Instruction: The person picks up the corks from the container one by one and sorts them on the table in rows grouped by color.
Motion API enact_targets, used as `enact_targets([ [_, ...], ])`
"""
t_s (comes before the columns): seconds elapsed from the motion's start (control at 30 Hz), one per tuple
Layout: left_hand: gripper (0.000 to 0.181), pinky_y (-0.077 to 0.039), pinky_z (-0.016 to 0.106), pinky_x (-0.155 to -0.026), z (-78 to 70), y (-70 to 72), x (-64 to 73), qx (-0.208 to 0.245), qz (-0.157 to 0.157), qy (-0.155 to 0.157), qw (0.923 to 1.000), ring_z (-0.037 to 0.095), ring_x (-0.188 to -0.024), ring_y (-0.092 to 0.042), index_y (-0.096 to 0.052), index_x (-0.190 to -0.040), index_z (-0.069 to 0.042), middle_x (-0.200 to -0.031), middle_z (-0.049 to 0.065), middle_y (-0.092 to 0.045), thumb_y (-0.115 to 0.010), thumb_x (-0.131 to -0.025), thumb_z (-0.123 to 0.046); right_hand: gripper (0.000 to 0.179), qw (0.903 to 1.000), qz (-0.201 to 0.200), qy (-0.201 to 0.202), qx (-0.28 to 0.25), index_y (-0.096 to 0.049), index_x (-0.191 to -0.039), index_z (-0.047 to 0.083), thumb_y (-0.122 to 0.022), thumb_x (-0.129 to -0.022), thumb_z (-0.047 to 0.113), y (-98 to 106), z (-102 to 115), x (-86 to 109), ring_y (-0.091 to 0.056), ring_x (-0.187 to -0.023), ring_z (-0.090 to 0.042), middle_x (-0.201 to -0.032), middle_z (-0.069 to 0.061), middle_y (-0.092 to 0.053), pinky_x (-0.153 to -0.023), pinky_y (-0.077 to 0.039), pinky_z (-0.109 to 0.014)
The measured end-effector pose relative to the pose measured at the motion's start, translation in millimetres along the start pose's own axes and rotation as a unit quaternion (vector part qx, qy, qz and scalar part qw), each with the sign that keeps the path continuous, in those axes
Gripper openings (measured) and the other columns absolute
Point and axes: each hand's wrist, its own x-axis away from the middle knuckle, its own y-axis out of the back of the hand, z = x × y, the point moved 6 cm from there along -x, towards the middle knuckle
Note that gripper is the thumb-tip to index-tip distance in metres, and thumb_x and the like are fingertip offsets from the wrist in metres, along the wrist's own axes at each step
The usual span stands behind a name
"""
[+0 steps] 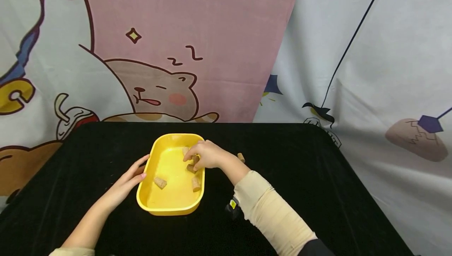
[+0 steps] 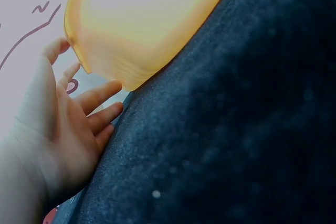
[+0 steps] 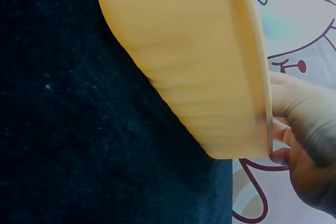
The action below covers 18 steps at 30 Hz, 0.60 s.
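Fingers of right hand (image 1: pixel 209 154) bent among corks (image 1: pixel 195 184) in tray (image 1: pixel 173 210), grip unclear; left hand (image 1: pixel 129 176), spread, touches rim. Likely picking corks; next wants careful pinch.

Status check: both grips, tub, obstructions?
Left grip touching yellow tub. Right grip over corks inside, hold unclear. One cork outside; nothing visibly blocking.

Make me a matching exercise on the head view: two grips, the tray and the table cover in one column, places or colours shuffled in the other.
1. Left grip
2. Right grip
3. Tray
4. Table cover

A. Black
B. Reaching in among corks
C. Yellow
D. At the tray's left side

Pairs: 1-D, 2-B, 3-C, 4-A
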Motion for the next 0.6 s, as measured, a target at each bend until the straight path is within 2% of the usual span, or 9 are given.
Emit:
enact_targets([
  [0.13, 0.056, -0.034, 0.068, -0.093, -1.6, -0.8, 0.3, 0.002, -0.002, 0.001, 1.0000, 0.054, -0.128, -0.032, -0.013, -0.153, -0.011, -0.147, 0.035, -0.024, -0.037, -0.104, -0.021, 0.031, 0.9995, 0.011, -0.004, 0.028, -0.074, -0.110, 0.023, -0.078, -0.080, 0.019, -2.1, -0.8, -4.4, -0.048, -0.093, -0.008, -0.101, 0.015, -0.067, -0.088, -0.029, -0.031],
  [0.27, 0.057, -0.035, 0.067, -0.093, -4.6, -1.9, 0.9, 0.002, 0.000, 0.001, 1.0000, 0.054, -0.128, -0.032, -0.012, -0.154, -0.012, -0.148, 0.035, -0.023, -0.038, -0.104, -0.021, 0.030, 0.9988, 0.019, -0.019, 0.041, -0.075, -0.108, 0.026, -0.079, -0.079, 0.017, -4.2, -1.6, -8.1, -0.047, -0.093, -0.007, -0.097, 0.019, -0.066, -0.091, -0.028, -0.031],
  [0.6, 0.057, -0.036, 0.066, -0.094, -1.7, -1.4, -0.4, 0.003, 0.000, 0.010, 0.9999, 0.053, -0.127, -0.034, -0.012, -0.153, -0.011, -0.147, 0.035, -0.025, -0.038, -0.104, -0.022, 0.029, 0.9942, 0.031, -0.034, 0.097, -0.076, -0.102, 0.031, -0.080, -0.077, 0.016, -6.9, 0.5, -14.5, -0.045, -0.093, -0.009, -0.091, 0.020, -0.063, -0.092, -0.027, -0.030],
])
